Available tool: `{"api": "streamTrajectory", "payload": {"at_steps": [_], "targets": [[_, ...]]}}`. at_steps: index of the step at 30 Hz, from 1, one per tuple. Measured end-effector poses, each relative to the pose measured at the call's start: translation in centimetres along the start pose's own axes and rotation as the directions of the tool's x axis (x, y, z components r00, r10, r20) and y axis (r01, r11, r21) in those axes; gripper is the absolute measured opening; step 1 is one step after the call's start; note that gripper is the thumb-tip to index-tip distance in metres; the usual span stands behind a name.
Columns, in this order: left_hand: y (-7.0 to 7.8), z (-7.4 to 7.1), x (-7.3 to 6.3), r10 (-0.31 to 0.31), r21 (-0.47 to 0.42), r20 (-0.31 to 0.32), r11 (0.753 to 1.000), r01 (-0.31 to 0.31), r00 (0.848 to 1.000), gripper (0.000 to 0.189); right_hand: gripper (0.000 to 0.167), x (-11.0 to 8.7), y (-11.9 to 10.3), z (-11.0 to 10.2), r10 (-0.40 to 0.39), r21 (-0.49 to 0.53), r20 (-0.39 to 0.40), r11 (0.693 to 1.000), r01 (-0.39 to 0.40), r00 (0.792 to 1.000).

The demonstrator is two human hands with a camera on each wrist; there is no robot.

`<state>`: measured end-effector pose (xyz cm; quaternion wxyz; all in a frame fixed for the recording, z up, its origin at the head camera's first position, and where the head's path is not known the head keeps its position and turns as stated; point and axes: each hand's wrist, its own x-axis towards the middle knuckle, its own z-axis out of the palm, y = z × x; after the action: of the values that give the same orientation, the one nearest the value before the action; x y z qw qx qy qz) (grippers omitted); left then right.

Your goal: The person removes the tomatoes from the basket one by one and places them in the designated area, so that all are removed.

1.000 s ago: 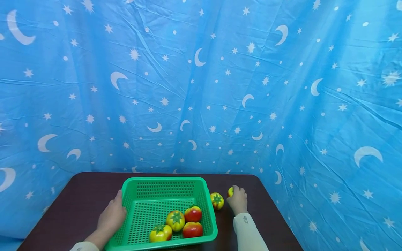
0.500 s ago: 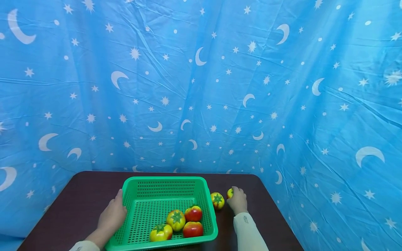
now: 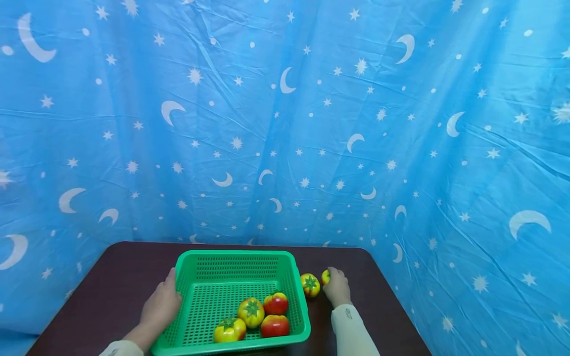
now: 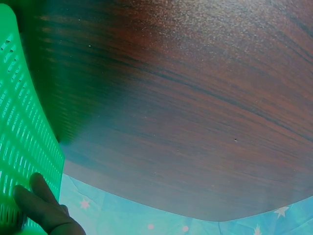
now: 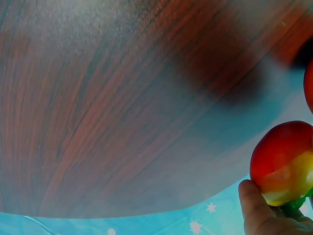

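Observation:
A green perforated plastic basket (image 3: 240, 254) stands on the dark table. My left hand (image 3: 161, 304) grips its left side; in the left wrist view the fingers (image 4: 36, 203) lie against the outer wall. Several red-and-yellow tomatoes with green tops lie inside, among them a tomato (image 3: 251, 312) near the middle. To the right of the basket, my right hand (image 3: 338, 288) holds another tomato (image 3: 326, 278), also in the right wrist view (image 5: 281, 164). Between that hand and the basket sits one more tomato (image 3: 310, 285) on the table.
The dark wood-grain table (image 3: 133, 267) has rounded far corners. A blue curtain (image 3: 267, 123) with white moons and stars hangs behind it and along the right side.
My right hand has drawn the tomato slightly left and nearer to me, closer to the tomato beside the basket. The left hand and the basket stay put; the head view has shifted slightly.

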<state>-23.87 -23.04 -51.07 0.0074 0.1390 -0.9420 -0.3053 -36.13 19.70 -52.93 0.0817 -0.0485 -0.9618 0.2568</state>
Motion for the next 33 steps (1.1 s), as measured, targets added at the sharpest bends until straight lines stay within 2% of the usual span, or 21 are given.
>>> {"api": "streamTrajectory", "payload": {"at_steps": [12, 18, 33], "targets": [[0.3, 0.0, 0.1, 0.004, -0.008, -0.001, 1.000, -0.004, 1.000, 0.073, 0.052, -1.1, 0.2, 0.7, -0.048, 0.011, 0.013, 0.999, 0.048, 0.999], [0.2, 0.1, 0.2, 0.005, -0.003, -0.006, 1.000, -0.005, 1.000, 0.073, 0.054, -1.3, 0.4, 0.9, -0.044, 0.023, 0.023, 0.999, 0.043, 0.999], [-0.2, 0.1, 0.2, 0.003, -0.004, 0.008, 1.000, -0.003, 1.000, 0.073, 0.077, -1.7, 1.2, 0.8, -0.002, 0.027, 0.048, 1.000, 0.001, 0.999]]}}
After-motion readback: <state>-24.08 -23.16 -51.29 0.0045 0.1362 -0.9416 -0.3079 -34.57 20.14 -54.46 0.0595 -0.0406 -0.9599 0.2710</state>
